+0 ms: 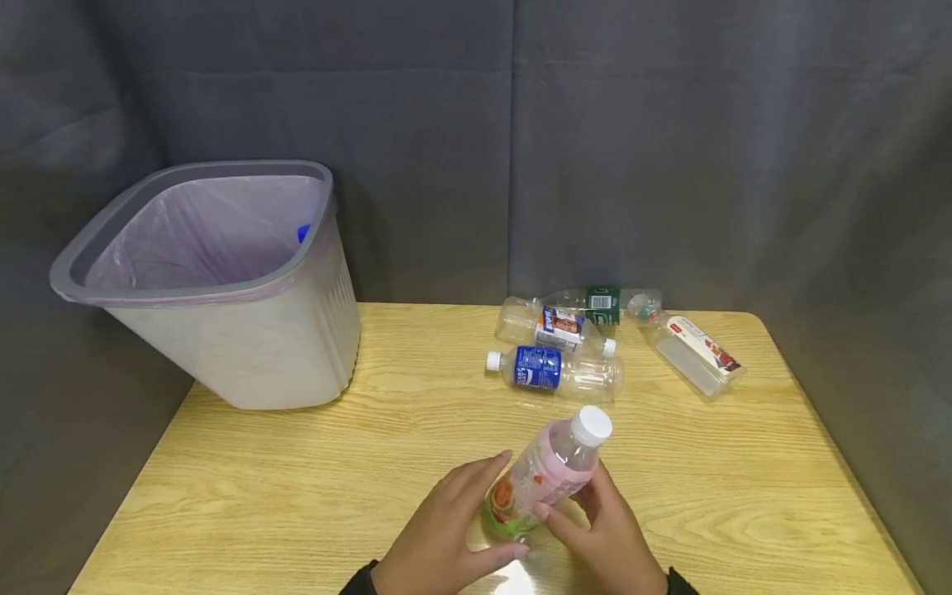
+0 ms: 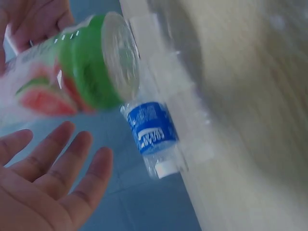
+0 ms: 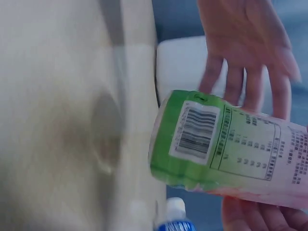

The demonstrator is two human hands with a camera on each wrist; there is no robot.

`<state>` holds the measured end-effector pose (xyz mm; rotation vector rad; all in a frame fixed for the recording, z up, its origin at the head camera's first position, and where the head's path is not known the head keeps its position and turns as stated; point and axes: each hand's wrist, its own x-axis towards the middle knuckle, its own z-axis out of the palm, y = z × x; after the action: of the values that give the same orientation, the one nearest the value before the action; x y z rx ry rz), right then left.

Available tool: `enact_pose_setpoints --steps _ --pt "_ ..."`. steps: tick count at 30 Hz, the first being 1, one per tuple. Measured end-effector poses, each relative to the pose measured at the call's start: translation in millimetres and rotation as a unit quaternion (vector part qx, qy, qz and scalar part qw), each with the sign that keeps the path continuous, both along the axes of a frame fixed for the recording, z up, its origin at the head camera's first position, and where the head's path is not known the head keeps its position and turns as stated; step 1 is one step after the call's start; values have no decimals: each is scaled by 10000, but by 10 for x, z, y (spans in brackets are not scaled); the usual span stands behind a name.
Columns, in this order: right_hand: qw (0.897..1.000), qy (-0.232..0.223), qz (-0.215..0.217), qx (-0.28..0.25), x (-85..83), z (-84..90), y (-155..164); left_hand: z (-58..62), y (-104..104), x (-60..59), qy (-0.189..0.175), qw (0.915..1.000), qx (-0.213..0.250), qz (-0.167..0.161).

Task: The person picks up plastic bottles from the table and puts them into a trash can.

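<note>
A clear plastic bottle (image 1: pixel 539 483) with a pink and green fruit-pattern label and a white cap leans to the upper right near the table's front. My right hand (image 1: pixel 613 533) grips it from the right, thumb on the near side and fingers behind. On its other side my left hand (image 1: pixel 439 525) is spread, thumb apart from the fingers. The left wrist view shows a gap between the left hand (image 2: pixel 53 183) and the bottle (image 2: pixel 84 77). In the right wrist view, the bottle's green base and barcode face the camera, above the table.
Behind the bottle lie a blue-labelled bottle (image 1: pixel 538 368), a bottle with a picture label (image 1: pixel 559 328), a green-labelled bottle (image 1: pixel 602 304) and a clear plastic box (image 1: pixel 699 355). At the left stands a lined waste bin (image 1: pixel 297 330), a blue item inside. Dark cloth (image 1: pixel 431 165) surrounds the table.
</note>
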<state>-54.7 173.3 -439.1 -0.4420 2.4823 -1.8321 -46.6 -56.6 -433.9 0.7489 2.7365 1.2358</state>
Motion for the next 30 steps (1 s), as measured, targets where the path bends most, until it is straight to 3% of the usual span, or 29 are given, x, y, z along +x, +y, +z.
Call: enact_pose_setpoints --steps 6,13,23,30 --pt "9975 -59 326 -628 125 -75 -141 -51 53 39 294 9993 207 -122" --pt "9942 -63 440 -978 178 -67 -211 -69 56 61 321 9994 95 73" --pt "9943 -256 351 -976 213 -76 -236 -125 64 82 101 9998 101 139" --pt "9971 -201 229 -703 176 -72 -219 -92 74 37 394 9990 -20 224"
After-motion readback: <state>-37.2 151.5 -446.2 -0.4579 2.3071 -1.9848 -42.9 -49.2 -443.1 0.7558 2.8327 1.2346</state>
